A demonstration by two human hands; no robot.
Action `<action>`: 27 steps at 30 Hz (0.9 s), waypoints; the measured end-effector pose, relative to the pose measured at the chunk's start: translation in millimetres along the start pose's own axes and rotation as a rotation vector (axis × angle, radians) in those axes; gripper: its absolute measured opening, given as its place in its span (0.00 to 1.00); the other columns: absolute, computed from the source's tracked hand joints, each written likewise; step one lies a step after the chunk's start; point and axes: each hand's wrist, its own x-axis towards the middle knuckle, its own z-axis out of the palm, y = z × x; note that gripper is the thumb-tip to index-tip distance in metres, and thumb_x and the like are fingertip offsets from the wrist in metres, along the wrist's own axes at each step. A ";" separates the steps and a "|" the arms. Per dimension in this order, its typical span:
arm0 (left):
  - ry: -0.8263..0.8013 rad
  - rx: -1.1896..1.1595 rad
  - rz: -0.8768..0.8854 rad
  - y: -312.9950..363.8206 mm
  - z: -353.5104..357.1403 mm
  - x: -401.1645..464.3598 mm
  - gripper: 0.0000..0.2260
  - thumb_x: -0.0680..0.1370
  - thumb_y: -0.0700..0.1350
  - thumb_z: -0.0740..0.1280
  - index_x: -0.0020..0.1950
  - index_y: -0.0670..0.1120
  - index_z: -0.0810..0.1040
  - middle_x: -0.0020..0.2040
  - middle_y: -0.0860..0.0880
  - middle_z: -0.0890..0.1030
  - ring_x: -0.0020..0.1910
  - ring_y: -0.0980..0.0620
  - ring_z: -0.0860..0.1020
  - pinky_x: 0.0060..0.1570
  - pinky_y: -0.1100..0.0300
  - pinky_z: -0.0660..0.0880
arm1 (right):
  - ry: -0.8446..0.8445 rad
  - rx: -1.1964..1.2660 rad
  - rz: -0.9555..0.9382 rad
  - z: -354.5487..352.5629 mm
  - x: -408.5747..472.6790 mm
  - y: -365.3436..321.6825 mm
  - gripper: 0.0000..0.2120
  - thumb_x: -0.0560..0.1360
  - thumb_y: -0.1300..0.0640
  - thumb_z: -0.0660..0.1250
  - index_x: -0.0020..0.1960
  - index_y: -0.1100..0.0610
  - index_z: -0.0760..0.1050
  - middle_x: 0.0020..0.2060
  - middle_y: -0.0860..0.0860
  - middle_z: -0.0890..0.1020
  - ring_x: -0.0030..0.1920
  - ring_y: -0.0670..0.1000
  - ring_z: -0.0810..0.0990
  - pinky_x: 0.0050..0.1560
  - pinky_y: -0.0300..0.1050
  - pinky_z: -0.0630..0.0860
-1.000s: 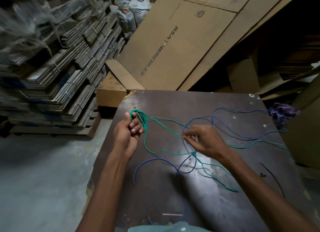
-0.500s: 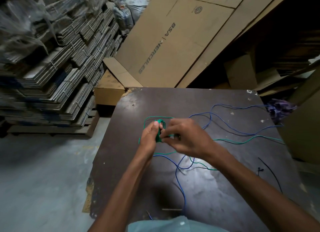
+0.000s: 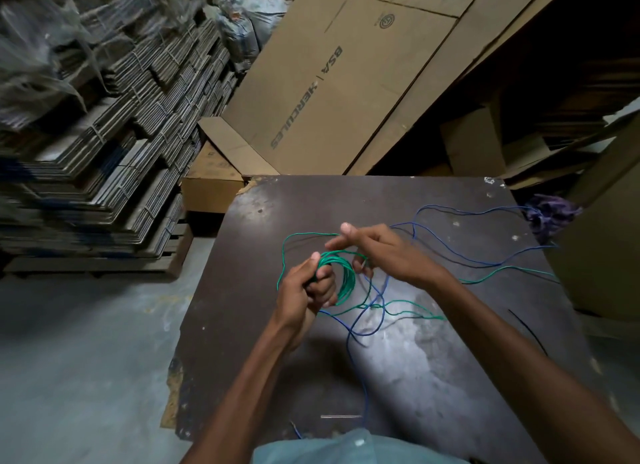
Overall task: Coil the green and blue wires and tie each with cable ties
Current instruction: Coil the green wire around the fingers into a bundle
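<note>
The left hand (image 3: 306, 290) has its fingers curled tight round a small coil of green wire (image 3: 341, 278) above the middle of the dark table (image 3: 450, 377); the fingers hide the coil's left side. The right hand (image 3: 384, 252), just right of the coil, has its thumb and forefinger stretched out while the lower fingers curl near a strand; whether they pinch it is hard to tell. Loose green wire trails right and near. The blue wire (image 3: 460, 252) lies uncoiled, running from far right to the near edge. A black cable tie (image 3: 528, 332) lies to the right.
</note>
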 end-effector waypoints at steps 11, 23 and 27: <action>0.025 -0.075 -0.070 10.7 3.6 5.7 0.18 0.83 0.51 0.50 0.35 0.46 0.65 0.22 0.55 0.57 0.20 0.58 0.52 0.23 0.63 0.59 | -0.022 -0.088 -0.149 2.8 -3.9 9.8 0.12 0.80 0.55 0.70 0.44 0.63 0.84 0.28 0.45 0.80 0.31 0.47 0.74 0.34 0.41 0.72; 0.026 -0.010 -0.011 36.1 -8.9 10.2 0.15 0.83 0.49 0.52 0.38 0.46 0.65 0.24 0.57 0.58 0.19 0.61 0.55 0.24 0.64 0.57 | 0.190 0.041 -0.078 -3.9 -2.3 32.8 0.15 0.75 0.47 0.74 0.43 0.59 0.85 0.29 0.51 0.79 0.28 0.47 0.71 0.31 0.40 0.67; 0.082 0.019 0.048 68.5 -36.3 3.8 0.16 0.83 0.50 0.53 0.38 0.46 0.66 0.25 0.56 0.57 0.20 0.60 0.55 0.24 0.63 0.57 | 0.271 0.024 -0.135 -42.3 -12.2 36.4 0.09 0.74 0.56 0.76 0.40 0.62 0.85 0.24 0.45 0.75 0.26 0.42 0.68 0.30 0.35 0.64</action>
